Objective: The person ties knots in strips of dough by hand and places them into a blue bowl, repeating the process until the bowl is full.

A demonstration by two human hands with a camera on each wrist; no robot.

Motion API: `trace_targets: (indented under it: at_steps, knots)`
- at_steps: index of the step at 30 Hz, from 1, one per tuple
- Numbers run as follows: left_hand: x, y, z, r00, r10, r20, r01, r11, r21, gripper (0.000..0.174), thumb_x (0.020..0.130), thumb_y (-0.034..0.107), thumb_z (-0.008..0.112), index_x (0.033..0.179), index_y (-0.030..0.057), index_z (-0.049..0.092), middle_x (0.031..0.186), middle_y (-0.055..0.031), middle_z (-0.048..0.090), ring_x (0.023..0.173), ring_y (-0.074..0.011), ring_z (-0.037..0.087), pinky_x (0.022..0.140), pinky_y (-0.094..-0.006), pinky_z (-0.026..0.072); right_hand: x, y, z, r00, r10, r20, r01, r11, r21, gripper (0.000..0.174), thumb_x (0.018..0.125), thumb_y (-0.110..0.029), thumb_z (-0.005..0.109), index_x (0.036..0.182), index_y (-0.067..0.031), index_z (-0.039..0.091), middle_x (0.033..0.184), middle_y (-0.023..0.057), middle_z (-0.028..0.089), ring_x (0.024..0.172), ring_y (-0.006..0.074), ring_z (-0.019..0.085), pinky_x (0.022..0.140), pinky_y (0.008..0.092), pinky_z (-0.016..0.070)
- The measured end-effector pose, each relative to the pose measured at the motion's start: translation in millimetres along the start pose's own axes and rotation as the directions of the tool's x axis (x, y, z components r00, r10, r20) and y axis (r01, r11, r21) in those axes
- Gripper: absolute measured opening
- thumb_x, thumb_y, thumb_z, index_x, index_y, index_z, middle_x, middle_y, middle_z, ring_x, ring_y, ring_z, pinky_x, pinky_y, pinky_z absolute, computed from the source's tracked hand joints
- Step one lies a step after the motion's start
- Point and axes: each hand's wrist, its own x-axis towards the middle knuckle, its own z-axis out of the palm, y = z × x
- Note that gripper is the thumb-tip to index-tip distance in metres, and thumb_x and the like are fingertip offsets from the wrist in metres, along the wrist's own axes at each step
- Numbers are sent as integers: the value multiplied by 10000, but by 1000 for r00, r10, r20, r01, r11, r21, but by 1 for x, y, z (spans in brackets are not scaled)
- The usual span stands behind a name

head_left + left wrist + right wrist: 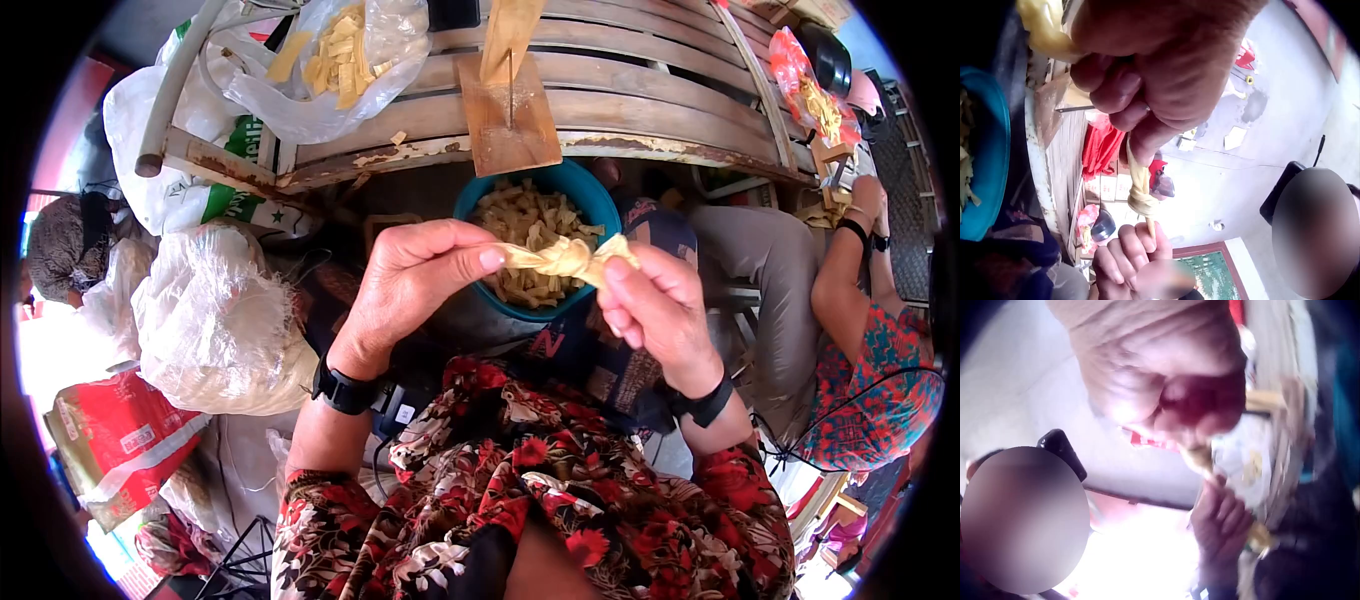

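A pale yellow strip with a knot in its middle (565, 257), soft and flat like tofu skin, is stretched between my two hands. My left hand (415, 280) pinches one end between thumb and forefinger. At the other end, my right hand (660, 310) pinches it with thumb and fingers. Another yellow bit (1047, 28) shows beyond my left hand in the left wrist view. Below the hands stands a teal tub (603, 200) holding many similar yellow pieces (535, 215). The right wrist view is blurred, and the right fingertips are partly hidden there.
A slatted bench (620, 75) runs behind the tub, bearing a wooden board (535, 130) with an upright metal rod. On it lies a clear bag (400, 70) of yellow strips. White sacks (215, 330) stand at left. Another person (870, 370) sits at right beside a red bag (790, 65).
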Motion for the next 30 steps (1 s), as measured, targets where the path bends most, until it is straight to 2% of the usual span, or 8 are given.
trace_targets:
  at_steps: [4,8,11,16,20,22,25,30]
  knots:
    - [0,5,1,983,184,-3,-182,974,133,130,786,86,698,881,0,675,796,-52,667,716,-114,606,673,-236,478,21,4,-23,985,-28,170,40,997,-71,528,961,-424,399,1054,53,604,886,122,662,798,169,635,745,261,482]
    - [11,11,4,801,555,225,-593,680,431,207,707,87,732,907,57,690,677,-73,616,569,-203,572,504,-276,430,39,-19,-21,884,347,313,-348,936,-55,614,938,-496,389,995,70,618,779,155,665,650,200,656,622,262,517]
    - [12,24,6,760,588,278,-635,581,508,231,688,120,747,910,82,694,629,-52,585,497,-184,539,438,-280,397,43,-20,-10,668,393,632,-537,843,44,496,945,-385,437,1046,78,584,710,139,644,563,193,632,582,269,513]
    - [9,24,-15,646,647,404,-719,340,606,217,678,139,749,882,96,689,586,-35,560,453,-181,505,403,-298,374,33,-10,-18,637,413,651,-560,828,23,373,964,-361,428,802,-32,496,545,-40,382,436,64,489,541,218,488]
    - [14,7,-21,838,460,294,-539,613,578,238,710,137,741,914,41,663,701,-69,618,568,-201,583,520,-282,448,30,-7,-19,785,403,471,-466,885,19,341,966,-329,440,798,-37,491,570,-56,398,406,20,377,614,235,517]
    - [4,15,-27,973,97,210,-197,824,531,241,739,121,727,942,18,647,760,-86,637,637,-169,613,603,-260,470,27,-7,-39,775,435,459,-409,898,-161,342,962,-335,446,843,-22,515,612,-27,466,444,39,440,643,242,512]
    - [-6,14,-42,951,-53,304,-150,780,607,200,738,135,730,871,12,645,732,-85,623,604,-174,596,576,-274,459,24,0,-42,713,461,528,-334,886,-322,389,949,-359,468,1042,10,551,825,67,618,720,118,614,684,238,499]
    - [-6,14,-16,896,298,328,-438,709,553,195,757,157,718,836,5,623,725,-106,595,610,-222,583,548,-295,442,29,2,6,732,455,507,-562,824,72,370,947,-364,477,977,-2,546,747,43,554,578,96,534,532,217,442]
